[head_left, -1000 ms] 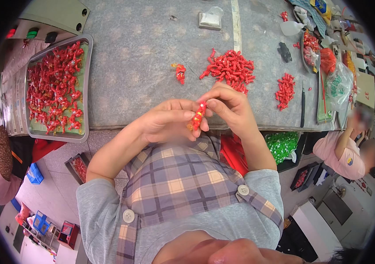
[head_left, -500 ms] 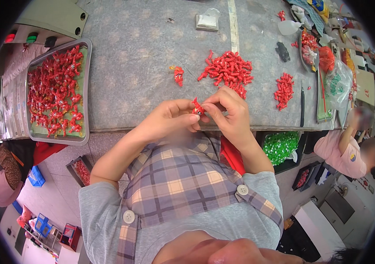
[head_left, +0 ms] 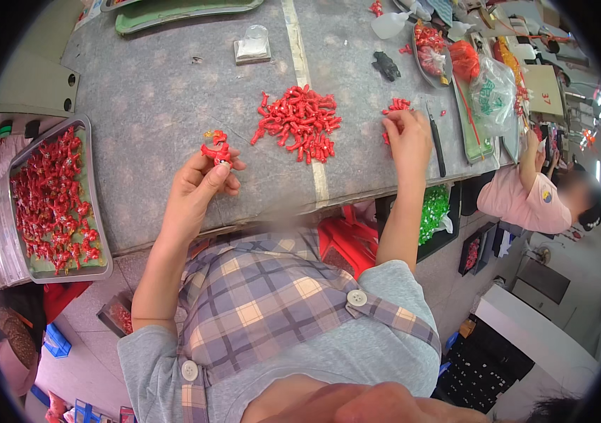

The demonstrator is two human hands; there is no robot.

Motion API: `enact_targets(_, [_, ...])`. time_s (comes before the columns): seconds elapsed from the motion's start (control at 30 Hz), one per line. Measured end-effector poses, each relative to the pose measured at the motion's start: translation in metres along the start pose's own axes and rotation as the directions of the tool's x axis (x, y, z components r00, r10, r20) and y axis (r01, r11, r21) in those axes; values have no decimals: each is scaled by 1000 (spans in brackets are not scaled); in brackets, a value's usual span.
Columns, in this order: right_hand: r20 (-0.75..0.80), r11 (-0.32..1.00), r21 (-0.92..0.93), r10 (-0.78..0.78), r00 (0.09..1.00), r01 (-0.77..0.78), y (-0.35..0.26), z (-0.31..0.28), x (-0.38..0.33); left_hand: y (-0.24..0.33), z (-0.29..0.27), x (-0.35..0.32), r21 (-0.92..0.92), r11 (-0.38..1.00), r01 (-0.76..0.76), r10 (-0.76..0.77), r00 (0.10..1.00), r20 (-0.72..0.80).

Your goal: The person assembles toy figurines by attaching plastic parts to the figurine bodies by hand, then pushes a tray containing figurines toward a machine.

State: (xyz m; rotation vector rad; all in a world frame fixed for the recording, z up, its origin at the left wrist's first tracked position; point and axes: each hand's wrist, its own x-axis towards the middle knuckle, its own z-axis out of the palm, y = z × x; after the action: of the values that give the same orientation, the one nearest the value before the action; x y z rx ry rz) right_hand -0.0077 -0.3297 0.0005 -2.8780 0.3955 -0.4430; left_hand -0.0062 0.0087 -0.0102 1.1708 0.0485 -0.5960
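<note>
The hands, which were together at the worktop's (head_left: 152,120) near edge, are now well apart. The left hand (head_left: 204,183) has moved forward and left, with a red figure (head_left: 218,155) at its fingertips, near where a lone figure lay; whether the two overlap is unclear. The right hand (head_left: 410,137) no longer touches the held figure and is now at the small red pile (head_left: 397,104), partly covering it. The view has shifted, bringing a green-lined tray (head_left: 187,21) in at the top.

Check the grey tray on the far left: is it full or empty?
Mostly full: red figures cover most of the tray, with some green lining showing.
</note>
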Motion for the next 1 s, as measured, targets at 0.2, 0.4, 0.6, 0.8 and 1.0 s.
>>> enact_targets(0.2, [80,995,-97,-25,996,33,4,1,9,1,-1,-1,-11,1000,2,-2,1000,27])
enact_targets(0.4, [155,798,580,89,984,-164,-34,-24,7,4,10,-3,-30,998,48,-46,997,66])
enact_targets(0.6, [389,66,921,-103,916,-384,-122,-6,-35,-6,37,-2,-22,999,-40,42,994,98])
enact_targets(0.8, [440,-161,871,-162,883,-464,-155,12,-56,-6,38,0,510,738,-442,519,855,-10])
enact_targets(1.0, [422,-130,883,-199,884,-451,-159,15,-66,0,31,-3,401,844,-356,418,905,-75])
